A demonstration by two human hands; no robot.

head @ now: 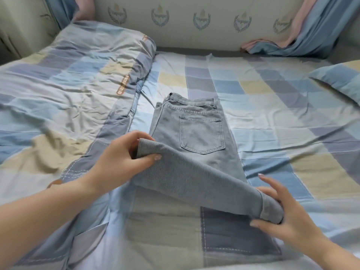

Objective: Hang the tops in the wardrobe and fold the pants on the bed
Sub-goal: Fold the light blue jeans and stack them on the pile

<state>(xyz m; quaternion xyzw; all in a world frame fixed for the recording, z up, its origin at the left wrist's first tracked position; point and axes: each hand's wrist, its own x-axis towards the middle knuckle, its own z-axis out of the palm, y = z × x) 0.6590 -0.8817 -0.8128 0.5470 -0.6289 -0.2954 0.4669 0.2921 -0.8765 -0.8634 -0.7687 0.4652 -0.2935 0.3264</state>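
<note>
The jeans [196, 131] lie on the bed [263, 90] in front of me, already doubled leg over leg, waistband away from me and back pocket facing up. I have the leg end lifted and am carrying it up toward the waist. My left hand [124, 158] has a narrow grip, thumb and fingers pinching the folded edge at its left corner. My right hand [280, 209] holds the hem end, thumb under and fingers over it, though motion blur there keeps me from saying how firmly.

Denim like this should be fairly heavy for cloth and soft but with some body, so it sags between my two hands instead of staying flat. It isn't slippery or fragile. I'd judge the corners of the lifted end the right places to hold, keeping the span taut so the fold lands square on the seat.
</note>
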